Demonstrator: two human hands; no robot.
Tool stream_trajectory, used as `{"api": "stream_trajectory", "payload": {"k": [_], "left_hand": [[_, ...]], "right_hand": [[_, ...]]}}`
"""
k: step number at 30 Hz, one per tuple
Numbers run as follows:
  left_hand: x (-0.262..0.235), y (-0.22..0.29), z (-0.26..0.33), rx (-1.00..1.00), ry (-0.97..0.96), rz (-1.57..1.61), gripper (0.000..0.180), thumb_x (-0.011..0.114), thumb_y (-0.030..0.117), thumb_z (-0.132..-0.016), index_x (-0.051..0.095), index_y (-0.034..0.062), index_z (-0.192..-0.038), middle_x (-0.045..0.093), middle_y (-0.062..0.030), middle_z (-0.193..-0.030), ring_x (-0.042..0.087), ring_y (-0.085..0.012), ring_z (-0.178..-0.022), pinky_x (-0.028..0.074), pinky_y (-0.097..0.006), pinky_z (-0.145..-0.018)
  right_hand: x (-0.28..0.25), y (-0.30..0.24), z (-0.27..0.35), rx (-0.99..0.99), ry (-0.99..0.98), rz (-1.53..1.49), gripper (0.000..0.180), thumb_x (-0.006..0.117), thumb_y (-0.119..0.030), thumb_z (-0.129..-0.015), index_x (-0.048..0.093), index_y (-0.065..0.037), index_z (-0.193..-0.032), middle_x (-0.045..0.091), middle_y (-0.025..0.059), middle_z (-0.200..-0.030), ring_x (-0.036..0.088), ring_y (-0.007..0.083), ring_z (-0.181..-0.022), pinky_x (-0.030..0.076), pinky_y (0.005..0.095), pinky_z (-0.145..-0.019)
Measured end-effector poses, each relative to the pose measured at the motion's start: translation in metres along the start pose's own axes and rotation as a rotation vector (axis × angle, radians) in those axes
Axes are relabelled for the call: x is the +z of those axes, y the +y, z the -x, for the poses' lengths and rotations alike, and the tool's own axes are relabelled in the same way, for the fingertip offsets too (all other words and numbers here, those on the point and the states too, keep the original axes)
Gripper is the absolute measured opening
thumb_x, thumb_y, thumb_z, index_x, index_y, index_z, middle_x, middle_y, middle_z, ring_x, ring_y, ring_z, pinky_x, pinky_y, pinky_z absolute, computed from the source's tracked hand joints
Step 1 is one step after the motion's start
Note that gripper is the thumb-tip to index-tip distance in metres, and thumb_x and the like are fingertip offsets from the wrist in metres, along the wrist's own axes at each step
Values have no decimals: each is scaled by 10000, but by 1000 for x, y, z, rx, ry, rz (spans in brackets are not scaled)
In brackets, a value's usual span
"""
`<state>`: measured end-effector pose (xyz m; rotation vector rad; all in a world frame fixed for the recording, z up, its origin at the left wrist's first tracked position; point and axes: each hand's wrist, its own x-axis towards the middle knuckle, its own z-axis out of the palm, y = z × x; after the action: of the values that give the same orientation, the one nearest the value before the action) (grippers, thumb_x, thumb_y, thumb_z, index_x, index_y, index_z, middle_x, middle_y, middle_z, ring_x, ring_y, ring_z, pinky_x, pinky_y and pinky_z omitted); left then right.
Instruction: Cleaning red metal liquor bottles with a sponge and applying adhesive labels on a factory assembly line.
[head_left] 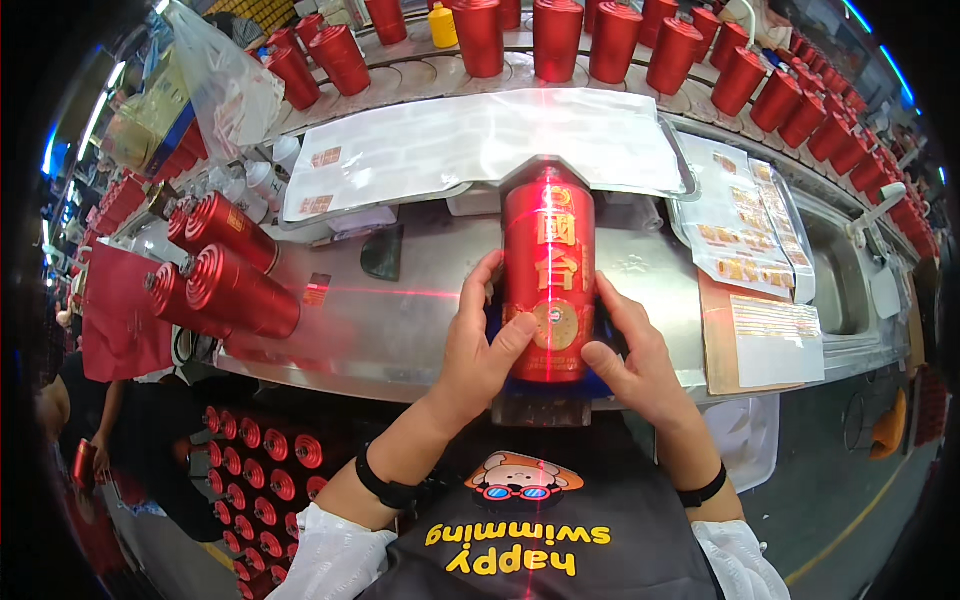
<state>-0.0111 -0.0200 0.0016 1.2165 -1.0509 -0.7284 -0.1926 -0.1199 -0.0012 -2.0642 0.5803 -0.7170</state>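
Observation:
A red metallic bottle (550, 240) with raised gold lettering and a round gold emblem lies in front of me, its lower end toward me. It rests on a dark cradle (540, 408) at the bench's near edge. My left hand (485, 345) grips its left side, the thumb pressed on the face beside the emblem and the fingers curled along the edge. From the other side my right hand (640, 350) clasps it, fingers against the wall and thumb near the lower right. The undersides of both grips are hidden.
Sticker sheets on a white backing (480, 150) stretch across the bench behind the bottle. More gold label sheets (740, 225) lie right, beside a sink (840, 270). Several red bottles (240, 290) lie at left; others stand on a curved conveyor (430, 75). A person's hand (100, 455) shows far left.

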Motion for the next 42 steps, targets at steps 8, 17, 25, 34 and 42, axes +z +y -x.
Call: {"api": "stream_trajectory", "payload": {"k": [8,17,25,34,42], "left_hand": [[2,1,-6,-52,-8,39,728,633,250,-897,236,-78,-1412,408,-218,-1371,427,-265,-1259,326,-372,-1069],[-5,-3,4,33,9,-67,671,555,220,-940,206,-80,-1429,388,-241,-1399,399,-290,-1288,277,-373,-1101],[-8,19,28,555,-115,-753,464,609,194,-853,520,40,-1282,597,-114,-1215,464,-307,-1260,98,-546,-1141],[-4,26,-12,493,-125,-641,637,668,178,-790,441,56,-1372,501,-167,-1352,377,-356,-1328,102,-537,-1135],[3,13,-25,270,-135,-450,884,631,106,-774,129,10,-1495,126,-236,-1552,161,-386,-1431,134,-479,-1143]], "right_hand": [[-2,1,-3,20,5,-25,681,617,-383,-906,381,16,-1406,505,224,-1327,482,328,-1198,360,396,-1031],[-29,-43,-19,-68,102,-167,305,624,-31,-878,542,8,-1168,679,101,-941,649,142,-795,509,275,-695],[-40,-42,-57,-216,56,124,244,675,-94,-825,584,-32,-1043,635,101,-828,629,228,-672,482,291,-613],[-36,-24,-9,126,351,-298,231,639,-76,-877,561,3,-1079,616,26,-882,558,75,-795,468,221,-702],[-10,-18,2,178,101,-512,234,643,-122,-890,551,-4,-1071,623,28,-897,560,64,-779,475,221,-692]]}}
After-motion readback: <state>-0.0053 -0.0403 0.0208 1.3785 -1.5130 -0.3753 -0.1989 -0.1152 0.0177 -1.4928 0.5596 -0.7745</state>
